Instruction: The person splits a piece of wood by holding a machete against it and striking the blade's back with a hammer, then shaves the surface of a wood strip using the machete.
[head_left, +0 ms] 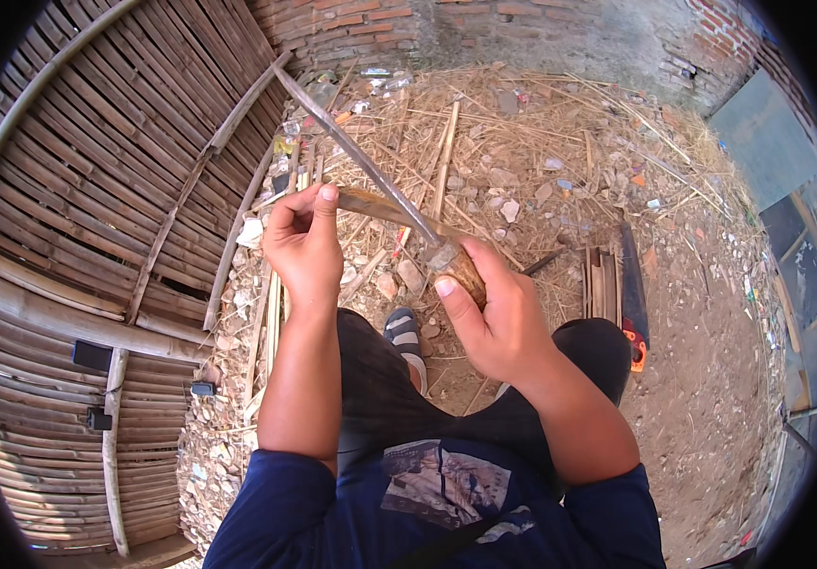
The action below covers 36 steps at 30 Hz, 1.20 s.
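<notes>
My right hand (503, 318) is closed round the thick wooden handle of a long, narrow-bladed machete (356, 156). The blade slants up and away to the left, past the front of my left hand. A thin bamboo strip (375, 204) is pinched between the thumb and fingers of my left hand (302, 242). From there the strip runs right, meeting the machete near the base of its blade. Its far end passes behind my right hand, and I cannot tell whether those fingers touch it.
A handsaw (633, 284) with an orange handle lies right of my knee beside split bamboo pieces (602, 284). Stones, straw and litter cover the ground ahead. A bamboo slat wall (95, 171) stands left, a brick wall (522, 43) beyond. Grey sheets (773, 142) lean at right.
</notes>
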### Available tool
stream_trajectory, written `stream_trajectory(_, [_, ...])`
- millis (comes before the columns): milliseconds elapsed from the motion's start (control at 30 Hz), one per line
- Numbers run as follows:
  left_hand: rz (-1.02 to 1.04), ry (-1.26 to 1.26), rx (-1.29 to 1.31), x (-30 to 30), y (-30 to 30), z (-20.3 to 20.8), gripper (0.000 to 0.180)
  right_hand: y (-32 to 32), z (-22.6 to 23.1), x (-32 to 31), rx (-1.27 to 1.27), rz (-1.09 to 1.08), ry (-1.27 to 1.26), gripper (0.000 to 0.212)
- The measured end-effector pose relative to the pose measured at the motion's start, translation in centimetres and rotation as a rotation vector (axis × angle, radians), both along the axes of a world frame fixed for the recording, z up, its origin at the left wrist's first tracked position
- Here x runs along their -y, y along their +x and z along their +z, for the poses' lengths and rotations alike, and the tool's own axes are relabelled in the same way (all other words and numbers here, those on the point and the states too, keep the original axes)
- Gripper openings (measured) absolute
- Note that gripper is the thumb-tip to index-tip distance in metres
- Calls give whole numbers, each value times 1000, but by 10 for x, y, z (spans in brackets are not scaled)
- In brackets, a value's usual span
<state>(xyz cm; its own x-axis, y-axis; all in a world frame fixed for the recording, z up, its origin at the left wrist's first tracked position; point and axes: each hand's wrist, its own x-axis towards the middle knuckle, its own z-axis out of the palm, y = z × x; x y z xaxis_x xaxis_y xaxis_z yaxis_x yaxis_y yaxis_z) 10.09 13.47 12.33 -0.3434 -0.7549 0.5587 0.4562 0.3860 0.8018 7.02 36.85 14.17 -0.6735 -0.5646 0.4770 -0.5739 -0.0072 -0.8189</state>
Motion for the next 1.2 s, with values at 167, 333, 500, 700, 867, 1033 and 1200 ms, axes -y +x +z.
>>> stream_trajectory(167, [0,32,-22,-5,-7,-4,18,2,-9,3,-54,-33,239,51])
stream_trajectory(333, [-8,13,-10,-6,-2,-5,19,-2,-7,-1,-221,-83,129,50])
stream_trajectory(500, [-7,-3,-14,-11,-5,-4,18,4,-10,-2,-69,-90,399,48])
stream_trajectory(700, [-44,-19,-39,-12,-5,-3,16,2,3,-7,-127,-112,239,50])
stream_trajectory(867, [-21,-3,-47,-17,-9,-3,16,6,-20,-3,-102,-142,310,49])
stream_trajectory(1033, [2,-28,-4,-11,0,-3,16,3,-2,-9,-118,-112,294,50])
stream_trajectory(1200, [38,-42,-9,-19,-5,-5,16,7,-12,-2,-55,-126,456,50])
